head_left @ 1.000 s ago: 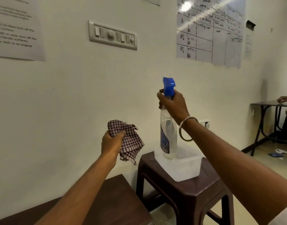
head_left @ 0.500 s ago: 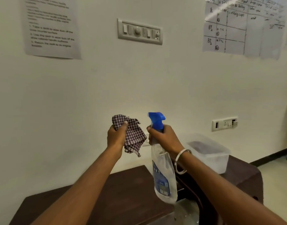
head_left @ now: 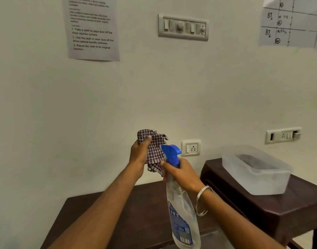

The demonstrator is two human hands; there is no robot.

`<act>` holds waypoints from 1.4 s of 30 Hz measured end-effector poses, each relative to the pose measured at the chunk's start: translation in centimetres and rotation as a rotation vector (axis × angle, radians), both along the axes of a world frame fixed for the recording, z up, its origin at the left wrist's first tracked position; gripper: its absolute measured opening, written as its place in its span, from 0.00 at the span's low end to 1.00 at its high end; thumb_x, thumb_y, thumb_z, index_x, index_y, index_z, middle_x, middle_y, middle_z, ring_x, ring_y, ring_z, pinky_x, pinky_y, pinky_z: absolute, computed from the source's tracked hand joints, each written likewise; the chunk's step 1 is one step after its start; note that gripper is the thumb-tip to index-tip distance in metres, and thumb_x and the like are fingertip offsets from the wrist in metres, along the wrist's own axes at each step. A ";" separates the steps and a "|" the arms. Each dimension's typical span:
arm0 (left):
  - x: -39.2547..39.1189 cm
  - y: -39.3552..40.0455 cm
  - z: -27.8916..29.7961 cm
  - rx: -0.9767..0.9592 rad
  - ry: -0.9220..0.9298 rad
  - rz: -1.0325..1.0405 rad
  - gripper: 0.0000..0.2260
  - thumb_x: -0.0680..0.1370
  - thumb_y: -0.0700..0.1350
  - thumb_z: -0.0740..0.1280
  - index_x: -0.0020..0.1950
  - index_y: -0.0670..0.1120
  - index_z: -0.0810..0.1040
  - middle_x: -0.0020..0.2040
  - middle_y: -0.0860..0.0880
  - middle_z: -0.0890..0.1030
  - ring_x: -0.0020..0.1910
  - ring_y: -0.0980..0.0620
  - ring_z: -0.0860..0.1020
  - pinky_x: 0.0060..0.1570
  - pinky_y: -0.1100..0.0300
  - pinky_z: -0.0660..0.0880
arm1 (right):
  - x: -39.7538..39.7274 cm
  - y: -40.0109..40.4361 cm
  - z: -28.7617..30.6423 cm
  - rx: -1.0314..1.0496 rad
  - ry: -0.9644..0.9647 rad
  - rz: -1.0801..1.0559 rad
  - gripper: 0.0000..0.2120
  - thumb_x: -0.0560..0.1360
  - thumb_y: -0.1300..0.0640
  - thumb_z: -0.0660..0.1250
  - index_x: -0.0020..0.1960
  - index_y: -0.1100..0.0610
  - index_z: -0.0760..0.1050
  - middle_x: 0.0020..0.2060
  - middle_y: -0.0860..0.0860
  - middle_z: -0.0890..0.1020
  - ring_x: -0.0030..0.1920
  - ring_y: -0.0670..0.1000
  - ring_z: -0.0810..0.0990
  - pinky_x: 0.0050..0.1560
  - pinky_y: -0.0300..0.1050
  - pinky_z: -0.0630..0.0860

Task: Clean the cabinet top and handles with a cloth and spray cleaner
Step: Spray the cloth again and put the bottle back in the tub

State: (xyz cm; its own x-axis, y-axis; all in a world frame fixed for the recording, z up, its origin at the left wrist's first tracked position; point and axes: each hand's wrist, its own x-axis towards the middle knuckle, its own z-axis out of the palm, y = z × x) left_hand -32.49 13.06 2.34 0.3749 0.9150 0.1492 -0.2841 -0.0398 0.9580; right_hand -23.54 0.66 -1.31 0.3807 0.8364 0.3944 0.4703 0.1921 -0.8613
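Left hand (head_left: 139,155) fingers curled tight, bunching checked cloth (head_left: 153,150) upright as a target. Right hand (head_left: 181,174) wrapped round spray bottle (head_left: 181,212) neck, nozzle aimed at cloth, likely wetting it. Both held above cabinet top (head_left: 136,212), not yet wiped.

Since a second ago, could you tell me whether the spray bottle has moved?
Yes. The spray bottle has left the clear container on the stool and now hangs leftward, over the cabinet top.

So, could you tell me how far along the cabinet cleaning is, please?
Early. Done: both tools are picked up. In hand: the left hand holds the checked cloth; the right hand aims the spray bottle at it. Left: wiping the dark cabinet top; the handles aren't visible.
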 end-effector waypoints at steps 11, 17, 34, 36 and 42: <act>-0.7 0.5 -0.9 -0.007 0.027 -0.011 0.16 0.79 0.50 0.66 0.63 0.44 0.77 0.55 0.43 0.83 0.52 0.44 0.82 0.55 0.45 0.79 | -0.6 0.8 -0.3 -0.011 -0.046 0.000 0.15 0.77 0.49 0.64 0.43 0.62 0.77 0.34 0.56 0.83 0.34 0.49 0.81 0.43 0.43 0.79; -0.8 0.7 -1.5 -0.007 0.043 -0.018 0.15 0.79 0.50 0.66 0.62 0.44 0.78 0.54 0.44 0.84 0.52 0.44 0.83 0.56 0.45 0.79 | -1.0 0.6 -0.1 0.022 -0.025 0.000 0.11 0.77 0.52 0.64 0.40 0.57 0.75 0.31 0.51 0.82 0.33 0.46 0.80 0.42 0.40 0.78; -1.1 1.2 -2.0 -0.012 0.039 0.005 0.14 0.79 0.51 0.65 0.61 0.45 0.77 0.55 0.44 0.83 0.53 0.44 0.82 0.57 0.44 0.78 | -1.0 0.1 -1.4 -0.053 -0.045 0.034 0.12 0.78 0.50 0.63 0.40 0.57 0.75 0.31 0.51 0.82 0.34 0.46 0.80 0.44 0.40 0.77; -1.1 1.2 -2.0 -0.011 0.036 0.004 0.14 0.79 0.51 0.65 0.62 0.45 0.77 0.55 0.44 0.83 0.52 0.44 0.82 0.57 0.45 0.79 | -1.1 0.1 -1.6 -0.065 -0.054 0.033 0.11 0.78 0.52 0.63 0.40 0.57 0.75 0.31 0.50 0.81 0.33 0.45 0.79 0.43 0.39 0.77; -1.0 1.3 -2.0 -0.021 0.024 0.002 0.15 0.79 0.51 0.66 0.62 0.44 0.77 0.55 0.44 0.83 0.53 0.44 0.82 0.57 0.43 0.78 | -0.5 0.0 -1.3 -0.015 -0.015 0.024 0.12 0.77 0.50 0.64 0.42 0.58 0.75 0.31 0.53 0.82 0.34 0.50 0.81 0.46 0.46 0.80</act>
